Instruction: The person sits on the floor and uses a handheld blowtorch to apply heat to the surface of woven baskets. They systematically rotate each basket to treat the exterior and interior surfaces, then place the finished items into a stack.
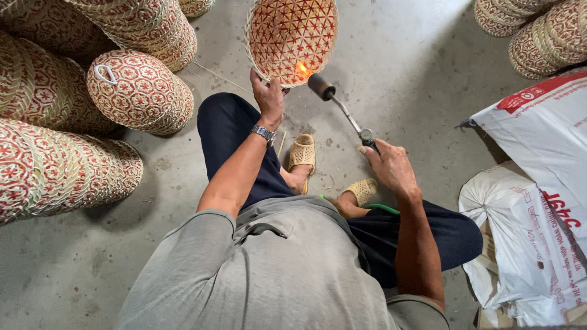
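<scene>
I register the concrete floor (403, 55) as the largest surface, extending under and beyond both hands. To the outer side of the left hand, stacks of woven baskets (55, 165) lie on their sides, red and cream in pattern; a further stack (538, 33) lies beyond and outward of the right hand. White printed sacks (538, 183) sit just outward of the right forearm. I note the single woven basket (291, 38) directly above the left hand (268, 98), tilted with its open interior facing the camera; the left hand is closed on the lower rim, fingers wrapped over the edge, and a metal wristwatch (264, 132) sits on that wrist. The right hand (391, 168) is closed around the handle of a gas torch (342, 107), whose tube runs up and inward from the hand to a dark nozzle. A small orange flame (302, 68) burns at the nozzle mouth, touching the basket interior near the rim. Tan sandals (302, 153) rest on the floor between the two forearms.
</scene>
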